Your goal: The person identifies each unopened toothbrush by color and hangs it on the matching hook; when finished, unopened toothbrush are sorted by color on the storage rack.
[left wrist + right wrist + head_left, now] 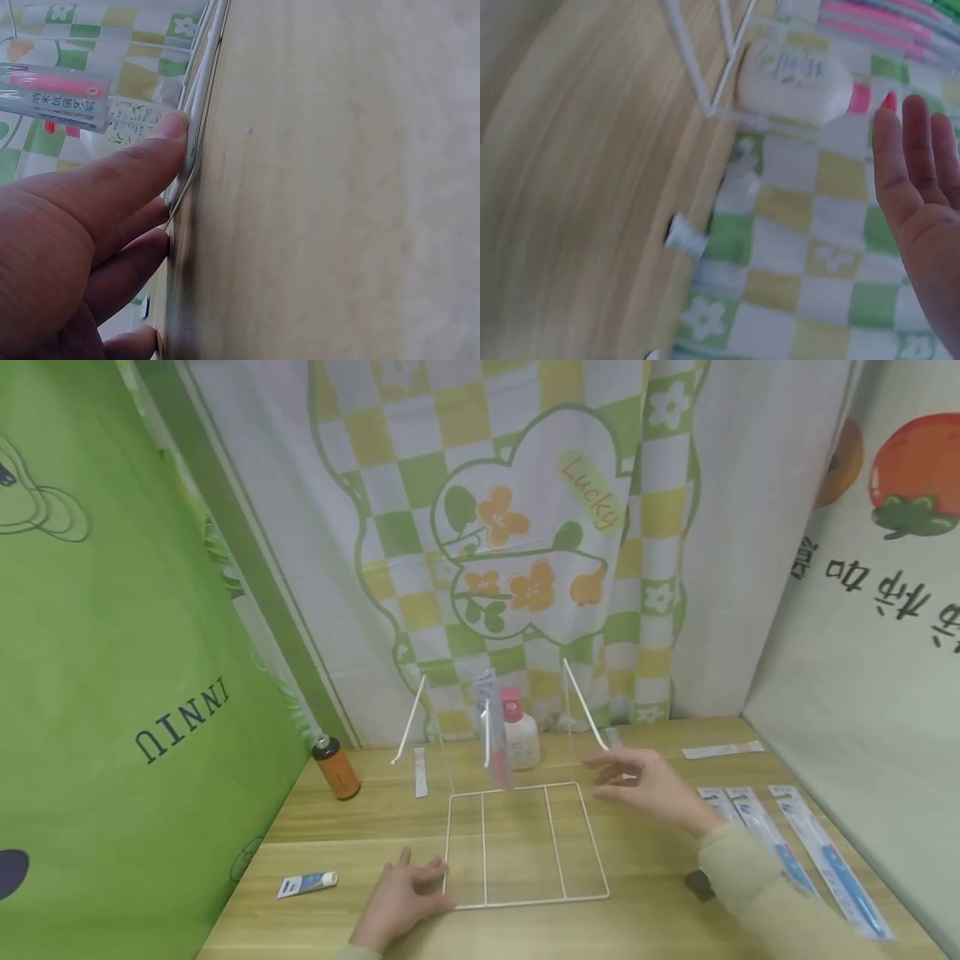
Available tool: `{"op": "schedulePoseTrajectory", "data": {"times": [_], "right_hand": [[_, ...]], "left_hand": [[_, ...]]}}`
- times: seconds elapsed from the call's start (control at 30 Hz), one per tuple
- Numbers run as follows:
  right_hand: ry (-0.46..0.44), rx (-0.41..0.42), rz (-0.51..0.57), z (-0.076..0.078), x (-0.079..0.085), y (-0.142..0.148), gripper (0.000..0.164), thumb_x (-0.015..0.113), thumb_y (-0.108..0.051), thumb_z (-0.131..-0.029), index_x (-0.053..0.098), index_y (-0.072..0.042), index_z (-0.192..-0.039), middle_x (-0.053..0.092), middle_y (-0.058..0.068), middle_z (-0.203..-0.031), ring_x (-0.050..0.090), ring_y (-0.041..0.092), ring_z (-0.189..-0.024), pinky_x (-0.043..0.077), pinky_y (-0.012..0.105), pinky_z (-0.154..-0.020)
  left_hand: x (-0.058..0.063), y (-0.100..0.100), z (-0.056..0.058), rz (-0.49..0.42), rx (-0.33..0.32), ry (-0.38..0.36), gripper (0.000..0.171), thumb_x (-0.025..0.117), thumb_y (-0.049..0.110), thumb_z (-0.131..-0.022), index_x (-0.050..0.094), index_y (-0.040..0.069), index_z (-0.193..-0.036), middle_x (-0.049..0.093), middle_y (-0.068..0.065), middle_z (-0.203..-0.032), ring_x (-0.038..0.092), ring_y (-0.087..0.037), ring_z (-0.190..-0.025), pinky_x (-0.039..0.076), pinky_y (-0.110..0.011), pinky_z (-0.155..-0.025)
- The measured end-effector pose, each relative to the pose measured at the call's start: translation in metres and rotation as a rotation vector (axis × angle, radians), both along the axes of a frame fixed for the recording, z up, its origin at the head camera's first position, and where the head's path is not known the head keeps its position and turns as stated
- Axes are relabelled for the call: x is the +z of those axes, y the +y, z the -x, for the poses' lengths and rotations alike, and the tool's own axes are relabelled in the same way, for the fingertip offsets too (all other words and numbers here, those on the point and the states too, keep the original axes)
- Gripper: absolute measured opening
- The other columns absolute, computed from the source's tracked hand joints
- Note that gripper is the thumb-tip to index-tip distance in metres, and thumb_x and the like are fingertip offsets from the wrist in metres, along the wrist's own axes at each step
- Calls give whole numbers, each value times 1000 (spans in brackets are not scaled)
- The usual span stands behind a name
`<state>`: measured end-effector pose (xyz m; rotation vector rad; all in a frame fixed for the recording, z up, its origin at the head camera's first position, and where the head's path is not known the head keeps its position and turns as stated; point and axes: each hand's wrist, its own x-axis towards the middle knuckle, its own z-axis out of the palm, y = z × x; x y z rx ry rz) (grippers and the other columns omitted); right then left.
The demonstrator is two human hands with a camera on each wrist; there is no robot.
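Observation:
A white wire rack (525, 903) stands on the wooden table, with prongs rising toward the curtain. My left hand (401, 897) is at its front left corner; in the left wrist view the thumb (169, 127) rests against the wire, the other fingers loosely extended beside it. A packaged pink toothbrush (495, 743) hangs at the middle prong. My right hand (641, 783) hovers by the right prong (585, 702), empty; the right wrist view has its fingers (915, 157) straight and apart from the rack. Behind the rack is a white pump bottle (522, 743) with a pink top.
Packaged blue toothbrushes (832, 864) lie on the right, partly under my right sleeve (757, 877), beside a dark object (700, 885). An orange bottle (337, 770) stands at back left. A small tube (307, 883) lies at left, and slim packets (421, 774) lie farther back.

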<state>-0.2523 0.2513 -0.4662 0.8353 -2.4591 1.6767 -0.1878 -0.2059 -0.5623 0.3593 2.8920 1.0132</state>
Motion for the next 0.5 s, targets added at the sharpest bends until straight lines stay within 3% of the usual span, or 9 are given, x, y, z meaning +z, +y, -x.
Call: {"op": "schedulePoseTrajectory", "data": {"times": [0.1, 0.27, 0.5], "right_hand": [[-4, 1, -38, 1, -7, 28, 48, 84, -12, -94, 68, -5, -139, 70, 19, -137, 74, 34, -110, 64, 31, -91], [-63, -68, -144, -5, -18, 74, 49, 81, -20, -98, 67, -8, -143, 69, 16, -141, 73, 29, -112, 64, 34, -88], [-183, -80, -130, -13, -36, 128, 55, 76, -20, -103, 58, 1, -150, 56, 33, -149, 72, 19, -112, 65, 33, -87]], "left_hand": [[-2, 0, 1, -1, 5, -4, 60, 92, 49, -79, 79, 19, -130, 68, -2, -146, 26, -61, -154, 12, -80, -121], [-2, -1, 2, -5, -2, -3, 60, 92, 48, -80, 79, 18, -130, 68, -3, -145, 25, -62, -154, 11, -81, -121], [-2, -2, 2, -6, -2, -2, 61, 91, 51, -80, 79, 18, -130, 68, -3, -145, 26, -61, -154, 11, -81, -120]]}}
